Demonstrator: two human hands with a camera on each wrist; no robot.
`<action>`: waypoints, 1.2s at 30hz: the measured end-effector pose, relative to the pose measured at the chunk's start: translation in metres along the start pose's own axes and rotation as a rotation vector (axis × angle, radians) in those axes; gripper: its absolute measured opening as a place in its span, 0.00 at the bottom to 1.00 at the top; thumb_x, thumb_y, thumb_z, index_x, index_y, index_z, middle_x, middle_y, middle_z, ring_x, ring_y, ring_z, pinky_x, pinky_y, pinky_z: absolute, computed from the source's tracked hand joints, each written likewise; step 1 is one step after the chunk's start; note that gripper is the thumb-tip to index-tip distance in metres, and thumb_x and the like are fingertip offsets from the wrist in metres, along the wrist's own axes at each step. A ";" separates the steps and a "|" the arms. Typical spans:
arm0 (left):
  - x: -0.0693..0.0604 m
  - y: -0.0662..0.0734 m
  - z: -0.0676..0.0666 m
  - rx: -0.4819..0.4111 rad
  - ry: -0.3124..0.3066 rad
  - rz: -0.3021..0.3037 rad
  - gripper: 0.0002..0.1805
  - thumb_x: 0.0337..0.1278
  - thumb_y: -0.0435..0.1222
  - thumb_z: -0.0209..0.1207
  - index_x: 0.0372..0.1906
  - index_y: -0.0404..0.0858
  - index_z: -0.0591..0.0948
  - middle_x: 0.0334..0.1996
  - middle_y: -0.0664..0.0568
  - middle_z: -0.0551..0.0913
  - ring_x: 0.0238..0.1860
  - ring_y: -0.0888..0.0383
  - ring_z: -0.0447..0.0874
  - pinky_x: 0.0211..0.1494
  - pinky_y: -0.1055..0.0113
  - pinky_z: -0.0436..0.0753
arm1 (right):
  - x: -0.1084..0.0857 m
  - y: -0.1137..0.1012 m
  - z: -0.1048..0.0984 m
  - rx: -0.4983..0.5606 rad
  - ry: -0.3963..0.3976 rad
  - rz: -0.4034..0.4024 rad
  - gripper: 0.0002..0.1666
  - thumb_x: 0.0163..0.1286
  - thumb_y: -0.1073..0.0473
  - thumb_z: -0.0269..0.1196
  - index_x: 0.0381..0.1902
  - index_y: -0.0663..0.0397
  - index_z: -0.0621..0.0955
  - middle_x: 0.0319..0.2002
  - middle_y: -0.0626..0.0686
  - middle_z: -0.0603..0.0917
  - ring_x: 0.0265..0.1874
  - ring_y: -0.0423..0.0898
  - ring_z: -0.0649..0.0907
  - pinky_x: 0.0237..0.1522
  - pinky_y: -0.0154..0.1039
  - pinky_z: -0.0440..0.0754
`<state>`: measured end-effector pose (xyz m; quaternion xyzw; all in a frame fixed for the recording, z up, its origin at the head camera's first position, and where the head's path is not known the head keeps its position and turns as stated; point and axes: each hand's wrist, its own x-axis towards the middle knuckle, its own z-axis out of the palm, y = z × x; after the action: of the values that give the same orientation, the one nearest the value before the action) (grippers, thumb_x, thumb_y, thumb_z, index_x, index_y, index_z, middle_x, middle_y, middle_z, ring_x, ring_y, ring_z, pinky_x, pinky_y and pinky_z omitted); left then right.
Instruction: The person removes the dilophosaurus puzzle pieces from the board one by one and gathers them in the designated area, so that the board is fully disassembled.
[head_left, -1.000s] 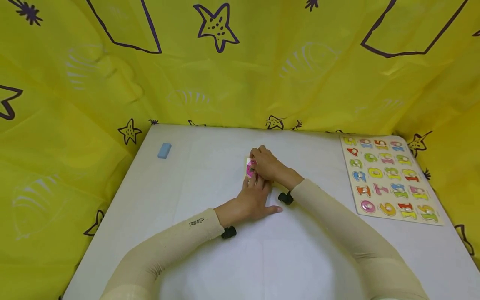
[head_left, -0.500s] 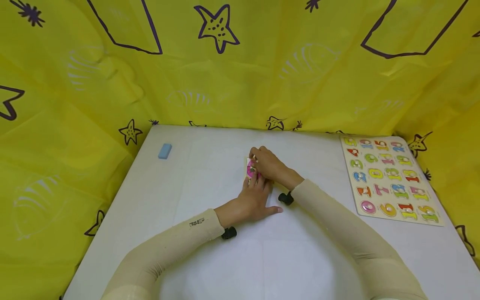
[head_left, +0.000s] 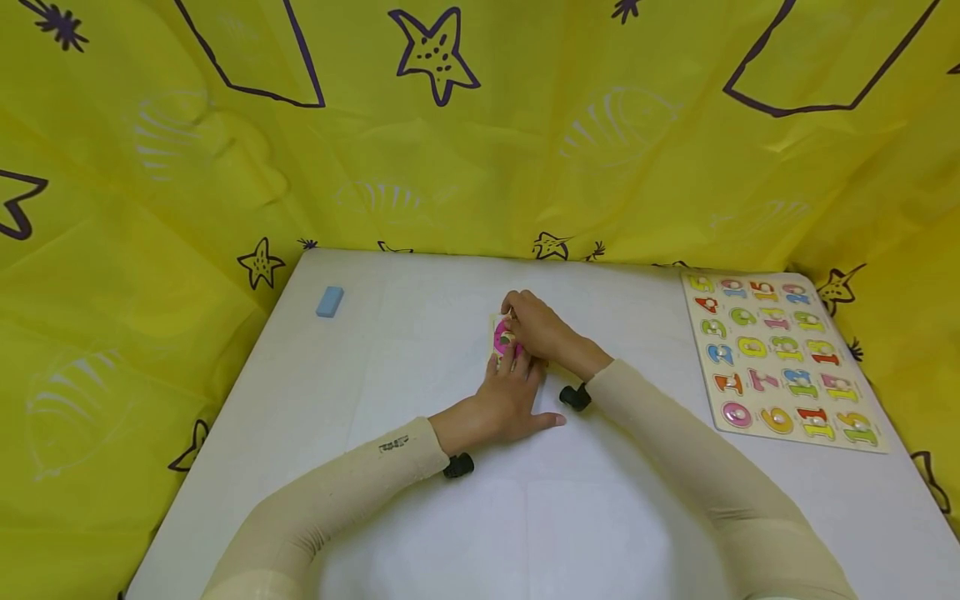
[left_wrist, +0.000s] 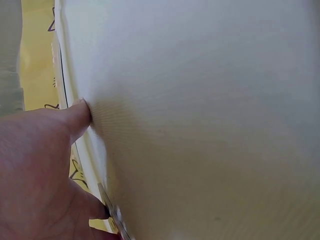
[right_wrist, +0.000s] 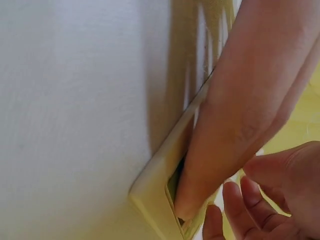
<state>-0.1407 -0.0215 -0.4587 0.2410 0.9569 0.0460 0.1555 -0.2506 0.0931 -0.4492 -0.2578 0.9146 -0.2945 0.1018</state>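
In the head view a small board (head_left: pixel 495 332) with a pink picture lies near the middle of the white table, largely covered by both hands. My left hand (head_left: pixel 507 407) is spread flat, its fingertips resting on the board's near part and its thumb out to the right. From the right, my right hand (head_left: pixel 542 330) bends over the board's far right side, fingers curled, with a small pale piece (head_left: pixel 512 315) between thumb and fingers, mostly hidden. The right wrist view shows the board's raised corner (right_wrist: pixel 150 187) with a left finger against it, beside the curled right hand (right_wrist: pixel 282 195).
A blue block (head_left: pixel 330 302) lies at the table's far left. On the right stands out a large number board (head_left: pixel 783 360) with colourful numerals, flat on the table (head_left: pixel 420 292). Yellow patterned cloth (head_left: pixel 480 167) surrounds the far side and both sides.
The right hand's fingers have shifted slightly over the board, and the pale patch by its upper left looks different, with more pink and cream showing. The left hand has stayed in place.
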 end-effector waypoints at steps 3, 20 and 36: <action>0.000 0.000 0.000 -0.001 -0.006 0.000 0.58 0.68 0.73 0.49 0.87 0.41 0.47 0.87 0.41 0.41 0.86 0.36 0.40 0.83 0.38 0.53 | 0.000 0.000 -0.003 0.001 -0.006 0.013 0.10 0.80 0.64 0.60 0.53 0.64 0.79 0.48 0.61 0.80 0.47 0.55 0.81 0.57 0.51 0.81; 0.001 0.000 0.001 -0.008 -0.002 0.000 0.57 0.68 0.73 0.50 0.87 0.41 0.50 0.87 0.41 0.43 0.85 0.36 0.42 0.83 0.38 0.54 | -0.012 -0.002 -0.014 0.042 0.043 -0.031 0.09 0.81 0.62 0.60 0.49 0.60 0.85 0.46 0.57 0.85 0.45 0.52 0.83 0.57 0.49 0.82; 0.003 -0.001 0.004 -0.035 -0.001 -0.020 0.58 0.67 0.73 0.51 0.87 0.43 0.48 0.86 0.40 0.45 0.86 0.38 0.40 0.84 0.39 0.52 | -0.045 0.056 -0.093 -0.014 -0.022 0.089 0.10 0.82 0.63 0.59 0.48 0.64 0.84 0.44 0.61 0.87 0.44 0.56 0.83 0.53 0.55 0.80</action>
<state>-0.1422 -0.0207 -0.4631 0.2287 0.9582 0.0612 0.1608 -0.2675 0.2014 -0.4060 -0.2208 0.9259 -0.2806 0.1231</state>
